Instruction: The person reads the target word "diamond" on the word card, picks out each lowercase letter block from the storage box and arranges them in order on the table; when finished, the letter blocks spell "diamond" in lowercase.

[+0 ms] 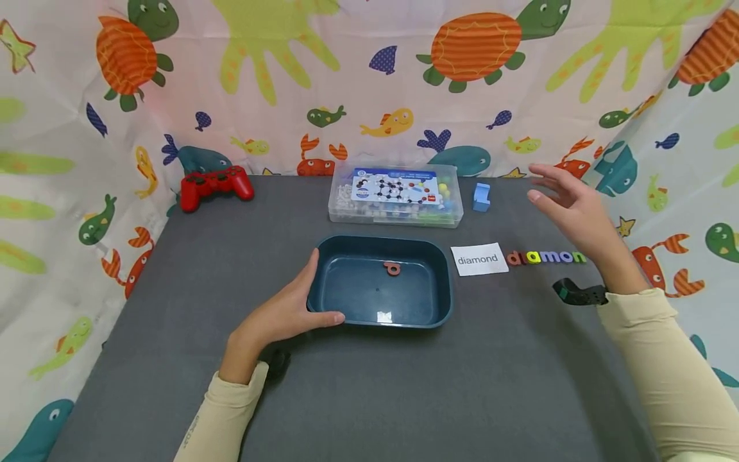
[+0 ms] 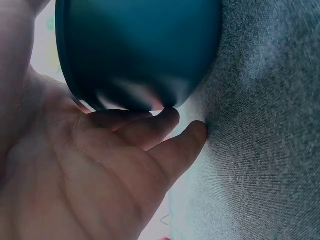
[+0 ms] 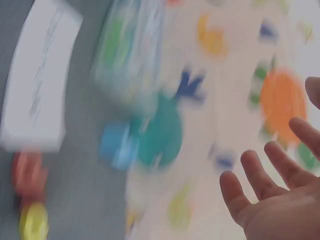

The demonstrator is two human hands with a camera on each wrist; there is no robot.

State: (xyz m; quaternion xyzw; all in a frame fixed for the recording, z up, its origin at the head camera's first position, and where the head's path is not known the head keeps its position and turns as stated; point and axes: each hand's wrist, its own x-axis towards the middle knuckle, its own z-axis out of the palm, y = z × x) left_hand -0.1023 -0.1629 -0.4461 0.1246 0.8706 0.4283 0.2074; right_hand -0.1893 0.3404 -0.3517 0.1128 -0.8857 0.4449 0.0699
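Observation:
My left hand [image 1: 283,311] grips the near left corner of a dark blue plastic tray [image 1: 378,242], thumb at the front rim and fingers along the outer left wall. In the left wrist view, fingertips [image 2: 172,116] touch the outside of the tray [image 2: 145,45]. Inside it lies one reddish-brown letter [image 1: 392,268]. Raised at the right, my right hand [image 1: 574,205] holds nothing, its fingers spread loosely. Below it, coloured letters [image 1: 551,257] form "diamon" in a row beside a white card [image 1: 479,260] printed "diamond".
Behind the tray stands a clear plastic box [image 1: 395,215] of small parts with a printed label. A small blue block [image 1: 481,197] sits to its right. A red game controller [image 1: 216,187] lies at the back left. A patterned cloth [image 1: 358,83] hangs behind the grey table [image 1: 369,398].

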